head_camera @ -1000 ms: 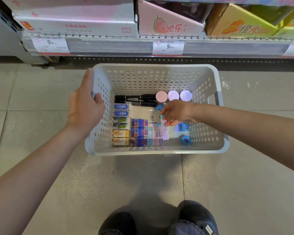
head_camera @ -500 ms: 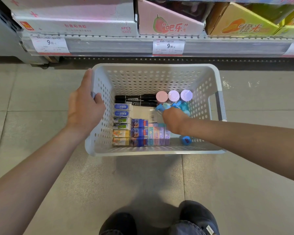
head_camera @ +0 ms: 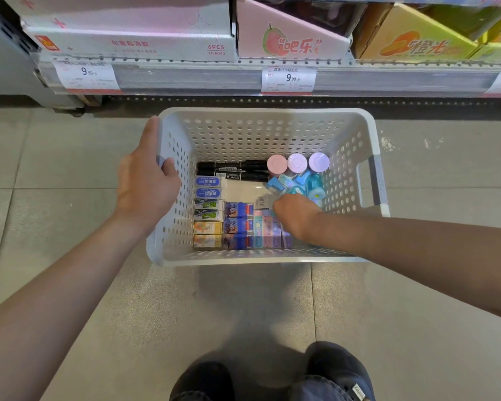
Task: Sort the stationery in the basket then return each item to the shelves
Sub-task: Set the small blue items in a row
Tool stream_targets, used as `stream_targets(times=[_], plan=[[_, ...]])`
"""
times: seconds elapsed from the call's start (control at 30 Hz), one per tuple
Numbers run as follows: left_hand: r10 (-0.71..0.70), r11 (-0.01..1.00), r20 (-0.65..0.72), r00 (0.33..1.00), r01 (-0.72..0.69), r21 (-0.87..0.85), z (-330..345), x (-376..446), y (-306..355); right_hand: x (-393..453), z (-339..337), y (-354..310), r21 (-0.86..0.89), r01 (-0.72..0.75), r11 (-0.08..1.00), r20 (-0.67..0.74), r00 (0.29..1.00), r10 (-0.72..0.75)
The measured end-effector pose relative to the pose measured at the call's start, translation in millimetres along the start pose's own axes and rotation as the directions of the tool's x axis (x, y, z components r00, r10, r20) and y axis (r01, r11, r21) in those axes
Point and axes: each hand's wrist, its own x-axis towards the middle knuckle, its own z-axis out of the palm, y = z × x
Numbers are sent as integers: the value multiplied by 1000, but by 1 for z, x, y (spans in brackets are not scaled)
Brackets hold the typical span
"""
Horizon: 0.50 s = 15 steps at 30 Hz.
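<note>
The person is grouping stationery inside the basket (head_camera: 342, 146), a pale perforated plastic crate standing on the tiled floor just in front of the lowest shelf (head_camera: 185, 78). The left hand (head_camera: 145, 192) grips the basket's left rim, thumb curled inside the wall and fingers outside, steadying it. The right hand (head_camera: 297, 215) reaches down into the basket's right half, its back toward the camera; its fingers are hidden underneath, so whether it holds anything cannot be told.

To do this step well, the person would likely keep the left hand firm on the rim so the basket does not slide, and nudge the loose blue pieces (head_camera: 295, 183) together without knocking the neat rows beside them.

Inside the basket the sorting looks well advanced. Boxed erasers (head_camera: 209, 209) form a column along its left wall, with darker blue packs (head_camera: 237, 224) and pastel packs (head_camera: 268, 231) lined up toward its near wall. Black markers (head_camera: 232, 170) lie side by side near its far wall, and three round pastel lids (head_camera: 297, 163) stand in a row next to them. The blue pieces below those lids lie in a jumble.
</note>
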Motion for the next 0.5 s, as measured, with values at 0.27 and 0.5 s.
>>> stream_targets(times=[0.27,0.5], plan=[[5,1000,-8,1000,-5,3,0,-1,1,2,4,2,-58,41,997,19,999,-40],[-1,1000,1,1000,1,-1,-1,-1,2,3,-8,4,92,-29,995,-33,999,33]])
